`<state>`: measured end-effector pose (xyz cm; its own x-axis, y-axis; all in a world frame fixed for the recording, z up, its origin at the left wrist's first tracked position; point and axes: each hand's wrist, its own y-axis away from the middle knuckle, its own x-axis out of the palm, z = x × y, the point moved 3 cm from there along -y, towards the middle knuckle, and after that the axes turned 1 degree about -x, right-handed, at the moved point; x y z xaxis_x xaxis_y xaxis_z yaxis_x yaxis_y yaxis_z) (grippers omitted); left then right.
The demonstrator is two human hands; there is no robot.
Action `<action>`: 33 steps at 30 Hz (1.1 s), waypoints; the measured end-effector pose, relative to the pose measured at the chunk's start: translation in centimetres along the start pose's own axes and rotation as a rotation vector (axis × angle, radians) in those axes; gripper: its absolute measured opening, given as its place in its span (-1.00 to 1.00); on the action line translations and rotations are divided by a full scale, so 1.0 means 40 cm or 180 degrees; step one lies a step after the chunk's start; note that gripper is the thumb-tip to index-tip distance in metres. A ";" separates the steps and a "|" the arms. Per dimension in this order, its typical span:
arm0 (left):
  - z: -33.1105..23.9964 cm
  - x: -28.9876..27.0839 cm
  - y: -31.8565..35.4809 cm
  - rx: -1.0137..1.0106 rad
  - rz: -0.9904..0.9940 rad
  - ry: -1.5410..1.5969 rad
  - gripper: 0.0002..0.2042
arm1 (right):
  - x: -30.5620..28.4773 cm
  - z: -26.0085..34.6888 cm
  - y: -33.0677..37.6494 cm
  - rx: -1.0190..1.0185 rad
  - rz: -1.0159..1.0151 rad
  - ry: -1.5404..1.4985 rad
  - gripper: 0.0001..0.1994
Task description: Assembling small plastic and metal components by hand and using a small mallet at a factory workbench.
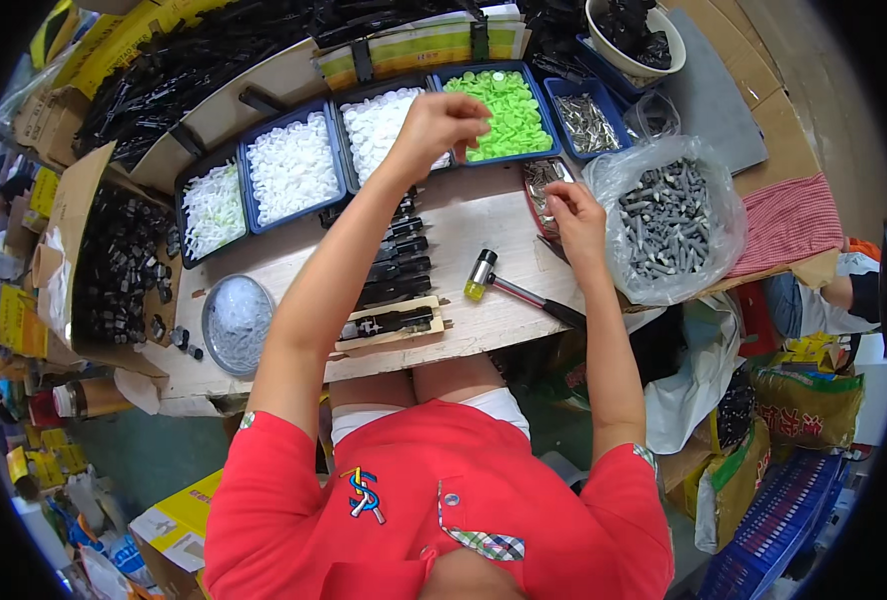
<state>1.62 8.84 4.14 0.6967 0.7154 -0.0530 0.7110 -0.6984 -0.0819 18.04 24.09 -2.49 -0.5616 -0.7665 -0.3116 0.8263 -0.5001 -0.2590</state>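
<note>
My left hand [442,128] hovers over the border between a bin of white plastic parts [376,118] and a bin of bright green plastic parts [502,108]. Its fingers are curled together, and anything between them is too small to make out. At a small red tray of metal pieces [542,178], my right hand [576,214] has thumb and fingers pinched; what they hold is hidden. Below my left forearm, a black part [394,321] lies in a pale wooden fixture [356,343], with several similar black parts [400,268] lined up behind it.
A hammer [517,288] with a yellow face lies mid-table. To the right stands a clear bag of grey pointed parts [666,222], behind it a blue bin of metal pins [586,120]. At left are a round dish [238,322] and a carton of black pieces [114,265].
</note>
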 end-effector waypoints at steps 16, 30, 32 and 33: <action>0.075 -0.001 0.511 -0.0752 -0.0371 0.1774 -0.81 | 0.218 0.260 0.197 -0.0045 0.1253 -0.1769 -0.87; 0.063 -0.005 0.551 0.0459 -0.0975 -0.0050 -0.84 | 0.265 0.261 0.237 0.0514 0.1136 -0.1886 -0.90; 0.062 -0.002 0.560 0.0400 -0.1066 0.0069 -0.84 | 0.273 0.225 0.235 0.0975 0.1202 -0.2390 -0.89; 0.062 0.001 0.564 0.0251 -0.0939 0.0556 -0.84 | 0.279 0.214 0.241 0.1410 0.1385 -0.2788 -0.88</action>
<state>17.44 -6.85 -0.17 0.4731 0.8673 0.1549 0.8792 -0.4537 -0.1452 20.10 7.28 -0.61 -0.1345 -0.8481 0.5125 0.9888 -0.0811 0.1255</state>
